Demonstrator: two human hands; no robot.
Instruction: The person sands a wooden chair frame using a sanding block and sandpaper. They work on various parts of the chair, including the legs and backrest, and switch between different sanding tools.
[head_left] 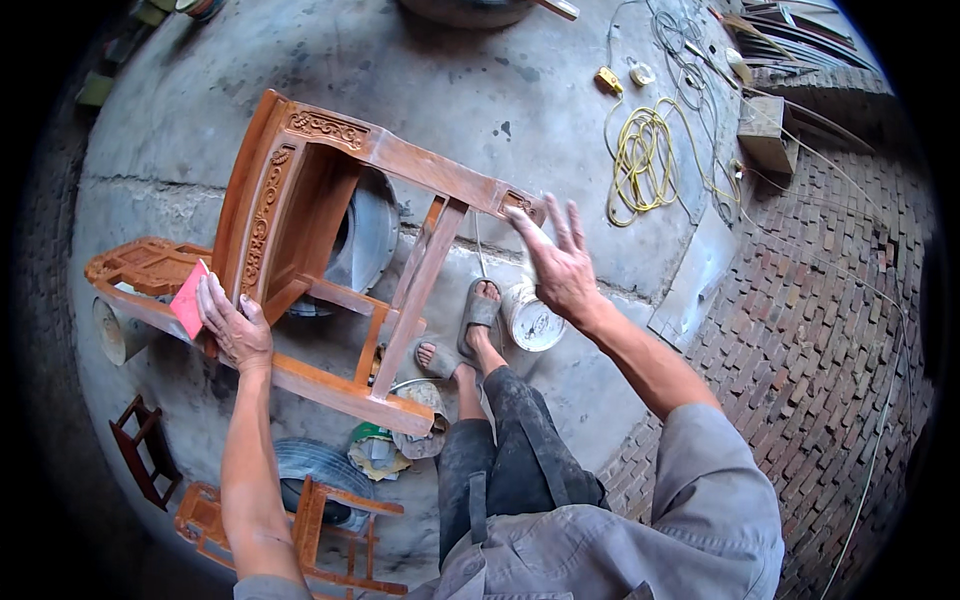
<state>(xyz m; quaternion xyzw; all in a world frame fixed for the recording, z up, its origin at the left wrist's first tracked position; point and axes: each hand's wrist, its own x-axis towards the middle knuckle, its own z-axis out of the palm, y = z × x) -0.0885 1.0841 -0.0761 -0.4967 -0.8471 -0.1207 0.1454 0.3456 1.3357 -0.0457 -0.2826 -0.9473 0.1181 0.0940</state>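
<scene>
Our left hand (pixel 240 335) has its fingers bent over a pink sheet (pixel 187 303), which it holds at the left side of the reddish-brown wooden chair frame (pixel 420 160); our right hand (pixel 567 278) is open with fingers spread, at the carved right end of the frame's rail, though we cannot tell whether it touches; the frame lies tilted over the grey concrete floor (pixel 200 150), well in from the edge where brick paving (pixel 800 330) begins; a white bucket (pixel 535 318) stands beside our sandals (pixel 478 310); a coiled yellow cable (pixel 643 165) lies nearer that edge.
</scene>
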